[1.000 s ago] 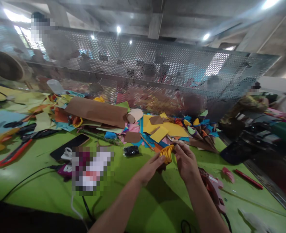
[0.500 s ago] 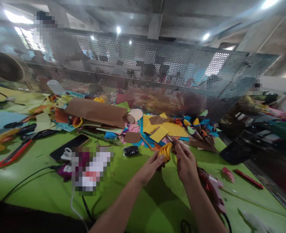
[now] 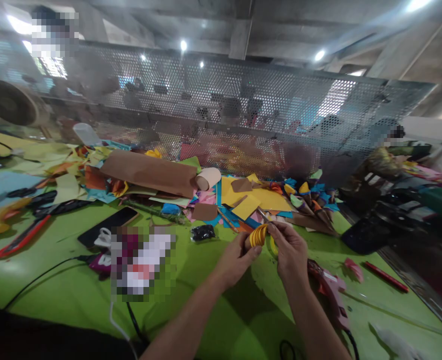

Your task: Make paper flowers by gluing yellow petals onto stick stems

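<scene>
In the middle of the head view, my left hand (image 3: 243,255) is closed around a small roll wrapped in yellow paper strips (image 3: 258,236), its bands tilted up to the right. My right hand (image 3: 289,242) meets the roll's right end, fingers pinched. From those fingers a slim metal-tipped tool (image 3: 263,215) points up and left; its kind cannot be made out. Under the right fingers hangs a yellow-green curl (image 3: 273,245), perhaps a loose strip. Both hands are above the green table (image 3: 205,310).
A pink glue gun (image 3: 333,295) and a red pen (image 3: 386,276) lie to the right. At left are a phone (image 3: 108,225), a power strip (image 3: 102,265) and a red-handled cutter (image 3: 25,240). Coloured paper (image 3: 273,197) and a brown roll (image 3: 153,172) line the back, before a perforated metal screen (image 3: 213,110).
The yellow-banded roll has turned so its bands face more to the right, and my left fingers have shifted around it. My right hand has moved slightly right and down.
</scene>
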Tool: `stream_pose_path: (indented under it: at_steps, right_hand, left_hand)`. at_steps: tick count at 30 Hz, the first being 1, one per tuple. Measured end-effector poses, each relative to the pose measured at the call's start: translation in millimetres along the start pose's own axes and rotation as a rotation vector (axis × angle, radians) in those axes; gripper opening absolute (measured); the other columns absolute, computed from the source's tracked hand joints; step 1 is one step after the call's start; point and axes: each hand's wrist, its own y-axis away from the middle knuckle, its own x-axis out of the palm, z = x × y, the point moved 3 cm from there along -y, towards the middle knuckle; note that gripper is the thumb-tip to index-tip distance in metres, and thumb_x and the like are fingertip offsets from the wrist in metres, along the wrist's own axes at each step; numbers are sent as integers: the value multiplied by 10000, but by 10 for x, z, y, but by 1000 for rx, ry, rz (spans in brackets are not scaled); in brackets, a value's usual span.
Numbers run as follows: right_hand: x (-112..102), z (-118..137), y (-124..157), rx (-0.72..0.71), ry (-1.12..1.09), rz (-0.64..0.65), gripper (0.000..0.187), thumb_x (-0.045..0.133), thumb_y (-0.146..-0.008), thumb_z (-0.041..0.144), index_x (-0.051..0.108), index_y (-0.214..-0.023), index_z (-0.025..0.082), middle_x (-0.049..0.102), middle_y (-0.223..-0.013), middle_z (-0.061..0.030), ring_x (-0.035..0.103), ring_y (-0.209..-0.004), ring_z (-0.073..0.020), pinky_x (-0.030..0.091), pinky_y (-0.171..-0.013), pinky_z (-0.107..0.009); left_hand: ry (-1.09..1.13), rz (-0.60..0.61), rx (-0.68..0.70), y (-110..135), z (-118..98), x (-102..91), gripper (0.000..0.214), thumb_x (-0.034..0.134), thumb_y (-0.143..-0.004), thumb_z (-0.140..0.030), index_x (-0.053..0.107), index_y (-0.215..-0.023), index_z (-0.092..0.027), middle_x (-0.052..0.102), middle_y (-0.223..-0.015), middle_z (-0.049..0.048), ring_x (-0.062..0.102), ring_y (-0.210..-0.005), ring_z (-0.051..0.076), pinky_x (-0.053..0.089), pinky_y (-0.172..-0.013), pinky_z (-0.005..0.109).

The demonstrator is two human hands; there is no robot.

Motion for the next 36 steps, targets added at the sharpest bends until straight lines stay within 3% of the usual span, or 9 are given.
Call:
stream_pose_path:
  at_steps: [4, 8, 11, 15, 20, 27, 32, 36]
  right_hand:
    - [-6, 7, 2, 4, 8, 4, 227, 827, -647, 388, 760, -776, 213, 730, -750, -25, 641, -714, -186, 505, -695, -323]
    - [-16, -16, -16, 38, -5, 89, 307, 806, -686, 412, 782, -945, 250, 759, -977, -54, 668, -928, -239, 513, -808, -364]
    - [-30, -60, -42, 82, -84, 146, 328, 779, -731, 413, 769, -1026, 272, 744, -1078, -57, 647, -1022, -248, 499, -844, -372]
    - [-17, -100, -64, 114, -222, 197, 220, 789, -721, 401, 787, -909, 287, 758, -1019, -45, 660, -959, -229, 497, -800, -359]
    - [4, -110, -60, 109, -254, 158, 215, 839, -649, 400, 788, -809, 265, 758, -854, -38, 666, -801, -206, 502, -761, -361]
    - [-15, -143, -37, 77, -247, 120, 168, 844, -662, 374, 767, -767, 268, 746, -796, 0, 660, -798, -186, 487, -774, -337]
    - [-8, -111, -18, 78, -222, 144, 202, 797, -728, 383, 783, -892, 267, 766, -934, -44, 658, -944, -240, 483, -820, -377]
    - [-1, -100, -10, 74, -201, 183, 255, 783, -753, 370, 773, -995, 289, 752, -1045, -37, 649, -968, -213, 473, -849, -348]
  left_hand:
    - [41, 2, 4, -6, -10, 6, 529, 576, -861, -551, 552, -1231, -173, 621, -1133, 78, 523, -1088, 247, 416, -959, 353]
    - [243, 23, -37, -14, 24, 6, 576, 614, -812, -609, 586, -1201, -186, 610, -1143, 61, 518, -1070, 214, 405, -945, 323]
    - [368, 35, -143, -6, 76, 5, 616, 633, -774, -649, 606, -1184, -190, 610, -941, 32, 527, -828, 150, 413, -755, 273]
    - [510, 118, -201, 19, 56, 31, 563, 630, -782, -641, 621, -1102, -178, 529, -729, -7, 442, -623, 103, 314, -584, 242]
    - [576, 169, -232, 39, 10, 44, 501, 629, -793, -624, 623, -1011, -173, 542, -742, 0, 465, -632, 101, 309, -582, 239]
    - [575, 191, -240, 34, 37, 56, 557, 635, -783, -632, 600, -1047, -143, 535, -745, 2, 479, -637, 103, 294, -574, 242]
    - [561, 167, -201, 24, 15, 42, 546, 609, -806, -633, 607, -1056, -148, 522, -733, -4, 452, -621, 98, 298, -568, 237]
    - [548, 131, -204, 11, 32, 20, 620, 637, -784, -632, 591, -1199, -173, 543, -792, 4, 477, -673, 107, 326, -596, 236]
